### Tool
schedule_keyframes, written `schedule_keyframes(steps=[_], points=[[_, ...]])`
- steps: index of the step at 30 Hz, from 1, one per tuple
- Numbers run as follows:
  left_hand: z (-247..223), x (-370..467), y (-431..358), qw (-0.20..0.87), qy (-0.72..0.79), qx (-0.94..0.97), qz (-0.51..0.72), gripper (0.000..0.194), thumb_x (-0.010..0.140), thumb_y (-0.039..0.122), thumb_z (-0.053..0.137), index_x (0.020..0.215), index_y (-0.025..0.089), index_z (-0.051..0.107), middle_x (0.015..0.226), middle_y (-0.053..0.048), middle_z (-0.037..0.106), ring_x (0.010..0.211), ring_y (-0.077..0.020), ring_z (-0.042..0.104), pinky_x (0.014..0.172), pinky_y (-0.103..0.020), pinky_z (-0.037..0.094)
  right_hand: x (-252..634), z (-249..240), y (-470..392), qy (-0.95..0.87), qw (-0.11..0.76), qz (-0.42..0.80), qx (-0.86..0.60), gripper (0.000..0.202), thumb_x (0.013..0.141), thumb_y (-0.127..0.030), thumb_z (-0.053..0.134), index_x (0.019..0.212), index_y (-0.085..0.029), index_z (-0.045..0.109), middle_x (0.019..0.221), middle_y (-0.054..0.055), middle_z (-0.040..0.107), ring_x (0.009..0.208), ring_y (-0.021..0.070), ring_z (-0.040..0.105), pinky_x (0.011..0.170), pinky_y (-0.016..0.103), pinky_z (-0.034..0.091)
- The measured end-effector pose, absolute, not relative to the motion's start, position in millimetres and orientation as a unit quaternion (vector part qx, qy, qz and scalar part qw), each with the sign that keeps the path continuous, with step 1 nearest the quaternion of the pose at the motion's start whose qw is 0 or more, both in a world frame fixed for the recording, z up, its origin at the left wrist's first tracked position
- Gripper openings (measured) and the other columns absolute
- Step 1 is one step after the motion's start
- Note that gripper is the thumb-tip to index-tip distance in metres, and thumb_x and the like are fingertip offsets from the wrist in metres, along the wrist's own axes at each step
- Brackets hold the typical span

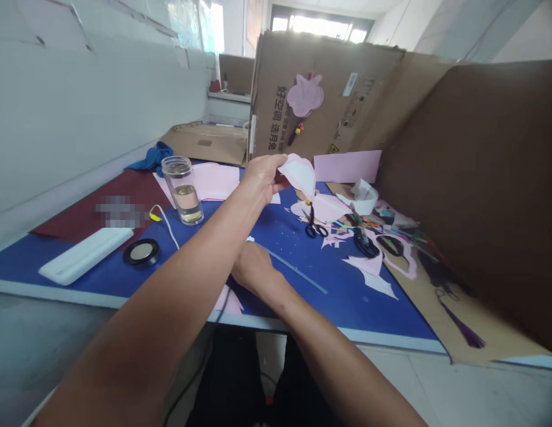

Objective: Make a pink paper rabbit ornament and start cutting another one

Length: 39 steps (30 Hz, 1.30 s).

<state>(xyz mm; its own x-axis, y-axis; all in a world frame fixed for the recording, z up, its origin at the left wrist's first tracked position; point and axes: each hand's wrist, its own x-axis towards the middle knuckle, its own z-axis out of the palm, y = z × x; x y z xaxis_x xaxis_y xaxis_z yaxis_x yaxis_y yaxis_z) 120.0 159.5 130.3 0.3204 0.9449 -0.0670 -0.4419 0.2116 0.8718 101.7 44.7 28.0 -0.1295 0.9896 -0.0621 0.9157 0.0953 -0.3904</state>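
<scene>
Over the blue tabletop [347,308], the right hand [254,267] curls, whether grasping anything I cannot tell; the left hand [260,177] pinches the pink-and-white paper cutout [301,173] aloft by its edge, best gripped lightly against creasing, beyond a thin translucent stick [300,274]

The paper cutout [300,174] shows a pink, scalloped margin bordering a white area. It tilts above the table [347,308], pinched in the left hand [260,173]. A slender translucent stick [298,271] slants away from the right hand [253,267].
</scene>
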Motion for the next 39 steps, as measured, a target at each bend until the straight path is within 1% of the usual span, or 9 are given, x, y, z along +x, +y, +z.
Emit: schedule_keyframes(steps=[3, 9, 13, 18, 21, 25, 28, 31, 39], points=[[134.5, 114.6, 161.6, 0.715, 0.305, 0.395, 0.489, 0.012, 0.085, 0.015, 0.075, 0.097, 0.016, 0.072, 0.089, -0.011, 0.079, 0.097, -0.0261, 0.078, 0.097, -0.043, 0.062, 119.2, 18.8, 30.0, -0.685, 0.125, 0.149, -0.702, 0.039, 0.111, -0.029, 0.044, 0.125, -0.020, 0.080, 0.116, 0.020, 0.078, 0.102, 0.0312, 0.077, 0.086, 0.040, 0.058], [130.7, 98.8, 170.9, 0.724, 0.298, 0.380, 0.492, 0.026, 0.082, 0.014, 0.078, 0.107, 0.016, 0.075, 0.093, -0.013, 0.081, 0.101, -0.0290, 0.079, 0.097, -0.043, 0.063, 162.2, -1.5, -8.1, -0.633, 0.235, 0.148, -0.722, 0.028, 0.104, -0.022, 0.054, 0.113, -0.024, 0.081, 0.102, 0.012, 0.073, 0.098, 0.0270, 0.071, 0.085, 0.034, 0.052], [119.8, 86.1, 179.0, 0.723, 0.314, 0.362, 0.498, 0.027, 0.084, 0.014, 0.077, 0.110, 0.018, 0.075, 0.094, -0.012, 0.081, 0.100, -0.0286, 0.080, 0.096, -0.042, 0.065, 175.8, -5.3, -36.7, -0.595, 0.298, 0.136, -0.733, 0.020, 0.097, -0.016, 0.052, 0.109, -0.023, 0.067, 0.097, 0.008, 0.070, 0.087, 0.0250, 0.066, 0.077, 0.033, 0.044], [99.1, 67.2, 186.1, 0.710, 0.356, 0.319, 0.517, 0.019, 0.088, 0.012, 0.074, 0.107, 0.016, 0.073, 0.089, -0.010, 0.080, 0.084, -0.0230, 0.079, 0.088, -0.037, 0.067, 184.3, -7.6, -69.5, -0.541, 0.381, 0.236, -0.712, 0.004, 0.102, -0.027, 0.051, 0.099, -0.027, 0.054, 0.082, -0.001, 0.063, 0.069, 0.0209, 0.055, 0.069, 0.032, 0.038], [83.3, 54.8, 184.9, 0.706, 0.378, 0.295, 0.521, 0.015, 0.091, 0.012, 0.071, 0.105, 0.015, 0.072, 0.086, -0.009, 0.079, 0.076, -0.0199, 0.077, 0.082, -0.035, 0.067, 186.4, -14.4, -81.6, -0.468, 0.457, 0.330, -0.681, 0.015, 0.101, -0.040, 0.062, 0.100, -0.028, 0.054, 0.081, -0.003, 0.059, 0.070, 0.0192, 0.052, 0.067, 0.031, 0.040], [58.7, 43.0, 176.0, 0.708, 0.403, 0.255, 0.521, 0.015, 0.092, 0.012, 0.071, 0.106, 0.018, 0.072, 0.084, -0.008, 0.079, 0.074, -0.0194, 0.076, 0.079, -0.034, 0.068, 183.9, -15.6, -87.7, -0.337, 0.567, 0.457, -0.596, 0.042, 0.084, -0.049, 0.087, 0.106, -0.027, 0.059, 0.087, -0.001, 0.064, 0.076, 0.0178, 0.057, 0.069, 0.029, 0.047], [39.3, 40.6, 166.3, 0.716, 0.422, 0.232, 0.505, 0.010, 0.094, 0.010, 0.069, 0.100, 0.017, 0.072, 0.083, -0.008, 0.079, 0.074, -0.0186, 0.076, 0.076, -0.032, 0.067, 184.3, -7.9, -89.0, -0.260, 0.572, 0.571, -0.528, 0.056, 0.074, -0.048, 0.097, 0.114, -0.023, 0.068, 0.093, 0.002, 0.070, 0.080, 0.0172, 0.063, 0.072, 0.028, 0.050], [22.2, 40.2, 156.1, 0.715, 0.441, 0.249, 0.483, 0.009, 0.095, 0.009, 0.067, 0.091, 0.016, 0.072, 0.083, -0.009, 0.079, 0.071, -0.0177, 0.075, 0.072, -0.032, 0.066, 188.1, -1.9, -87.9, -0.202, 0.527, 0.681, -0.466, 0.053, 0.072, -0.047, 0.101, 0.111, -0.021, 0.075, 0.093, 0.004, 0.071, 0.075, 0.0140, 0.063, 0.066, 0.023, 0.050], [-3.5, 23.0, 138.6, 0.615, 0.493, 0.451, 0.417, 0.008, 0.078, 0.010, 0.079, 0.078, 0.015, 0.073, 0.077, -0.006, 0.073, 0.071, -0.0179, 0.070, 0.068, -0.029, 0.059, 192.5, 4.7, -65.5, -0.197, 0.511, 0.723, -0.421, 0.044, 0.085, -0.058, 0.089, 0.105, -0.020, 0.079, 0.072, -0.002, 0.058, 0.055, 0.0074, 0.046, 0.047, 0.018, 0.036]])
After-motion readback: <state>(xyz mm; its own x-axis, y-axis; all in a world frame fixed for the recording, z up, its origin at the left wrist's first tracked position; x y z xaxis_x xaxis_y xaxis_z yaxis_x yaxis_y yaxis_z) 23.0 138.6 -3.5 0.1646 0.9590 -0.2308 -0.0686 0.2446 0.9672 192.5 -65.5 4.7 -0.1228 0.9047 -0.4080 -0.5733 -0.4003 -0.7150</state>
